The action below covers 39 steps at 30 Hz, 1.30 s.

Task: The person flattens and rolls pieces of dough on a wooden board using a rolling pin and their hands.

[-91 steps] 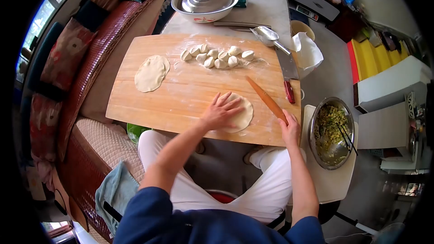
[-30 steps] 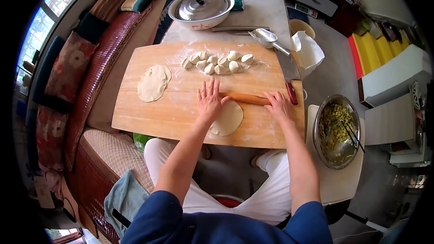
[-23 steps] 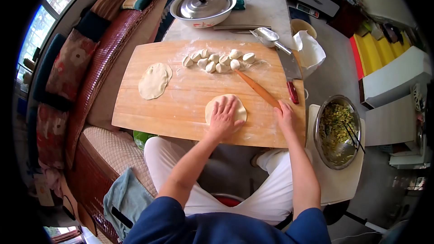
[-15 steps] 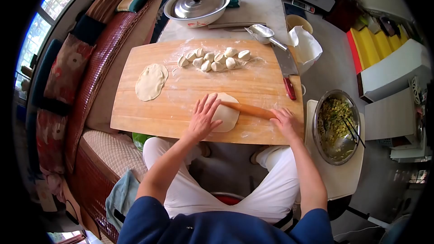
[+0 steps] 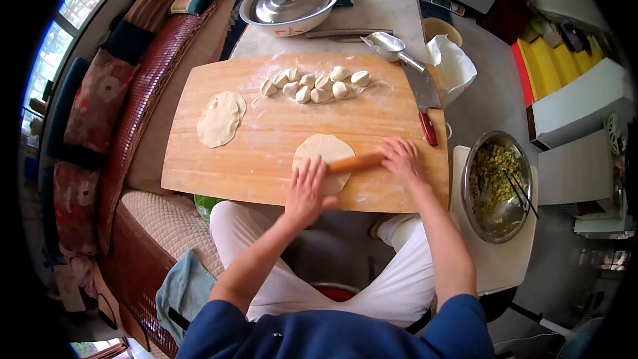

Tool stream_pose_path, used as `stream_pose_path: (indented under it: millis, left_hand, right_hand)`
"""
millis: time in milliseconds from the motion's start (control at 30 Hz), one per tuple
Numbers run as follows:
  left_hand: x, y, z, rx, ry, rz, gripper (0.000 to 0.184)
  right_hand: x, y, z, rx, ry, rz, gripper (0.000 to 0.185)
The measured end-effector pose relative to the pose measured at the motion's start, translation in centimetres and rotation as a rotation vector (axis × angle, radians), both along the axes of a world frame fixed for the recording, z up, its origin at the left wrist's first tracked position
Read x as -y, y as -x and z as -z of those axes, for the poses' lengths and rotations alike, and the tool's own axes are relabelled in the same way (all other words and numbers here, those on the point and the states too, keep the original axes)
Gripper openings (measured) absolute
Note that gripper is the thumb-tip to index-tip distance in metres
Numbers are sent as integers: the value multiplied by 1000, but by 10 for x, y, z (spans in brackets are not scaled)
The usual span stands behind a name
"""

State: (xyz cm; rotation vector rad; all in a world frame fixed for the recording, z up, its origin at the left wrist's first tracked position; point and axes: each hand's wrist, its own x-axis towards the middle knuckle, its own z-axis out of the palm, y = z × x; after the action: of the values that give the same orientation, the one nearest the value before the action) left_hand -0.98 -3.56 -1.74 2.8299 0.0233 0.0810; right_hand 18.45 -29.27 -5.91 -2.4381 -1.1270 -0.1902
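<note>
A wooden rolling pin (image 5: 357, 162) lies slanted across a round, flat sheet of dough (image 5: 320, 146) on the wooden board (image 5: 259, 159). My left hand (image 5: 307, 193) presses on the pin's left end, fingers stretched over the dough. At the pin's other end, my right hand (image 5: 401, 161) bends its fingers over it; both tips of the pin are hidden by the hands. Another rolled sheet of dough (image 5: 222, 119), apparently layered, lies to the left. Several small dough pieces (image 5: 319, 84) sit in flour near the board's far edge.
A cleaver (image 5: 423, 96) with a red handle lies at the board's right edge, near a metal scoop (image 5: 387, 44). A lidded basin (image 5: 290, 23) stands behind the board. To the right, a steel bowl (image 5: 468, 196) holds chopped filling and chopsticks. A white bag (image 5: 452, 66) stands beside the table.
The rolling pin has tilted, its left end nearer my body and its right end farther away. My left hand has drawn back; my right hand has moved forward and left.
</note>
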Motion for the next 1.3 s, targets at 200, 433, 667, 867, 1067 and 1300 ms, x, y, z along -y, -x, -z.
stream_pose_path:
  millis: [200,433,667,867,1067,1300]
  left_hand:
    - [-21,-23,14,67,-35,-131,95]
    - [7,-3,1,-42,100,-75,91]
    - [13,9,-28,57,257,-37,80]
    - [-3,-47,14,133,196,-303,75]
    - [-24,-53,4,56,-120,222,89]
    - [-57,-2,8,74,14,89,84]
  right_hand:
    - [-26,-15,-21,11,1,1,38]
    - [-18,-23,-10,-7,35,-24,42]
    - [36,16,-32,-96,-77,-120,39]
    - [53,8,-20,-205,-309,199,37]
    - [53,10,-21,-144,-192,278,41]
    - [13,16,-16,-164,-97,-59,44]
